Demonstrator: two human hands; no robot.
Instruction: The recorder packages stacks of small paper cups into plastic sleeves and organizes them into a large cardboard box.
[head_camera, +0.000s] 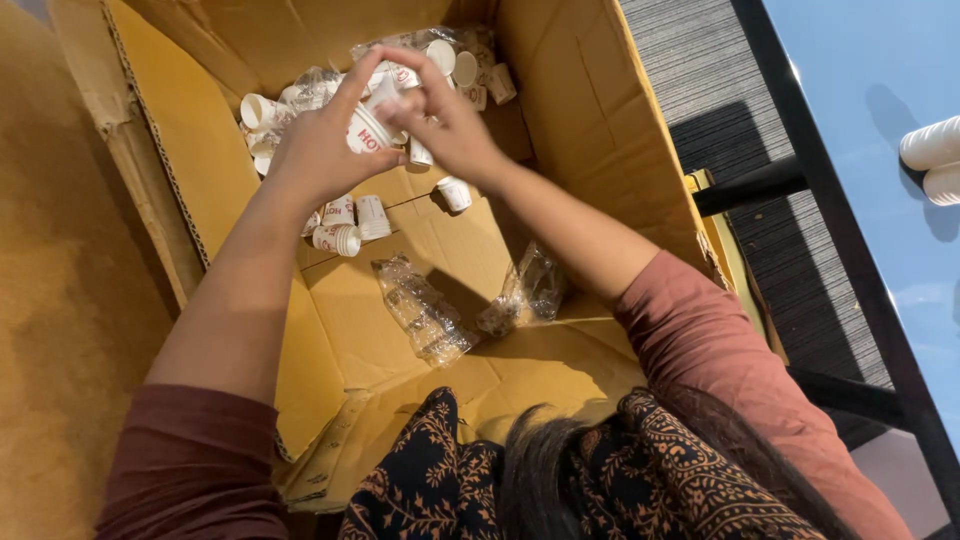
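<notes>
Surface: the inner bottom of a large open cardboard box (420, 300), standing on a tan carpet (50, 300). To the right lie a grey striped floor strip and the dark-edged, pale blue worktop (860, 120), which carries two stacks of white cups (932, 160) at the frame edge.

Edges and clearance: tall box walls enclose the far and right sides; the left flap folds outward. The near half of the box floor holds only two crumpled clear plastic wrappers (425, 310), just beside each other.

Hands: both work over the far end of the box. The left hand (320, 150) is closed around a small white paper cup (368, 130) with red print, held on its side. The right hand (450, 125) pinches the same cup from above with its fingertips. Loose cups (345, 225) lie directly beneath the hands, with more in plastic sleeves against the far wall
</notes>
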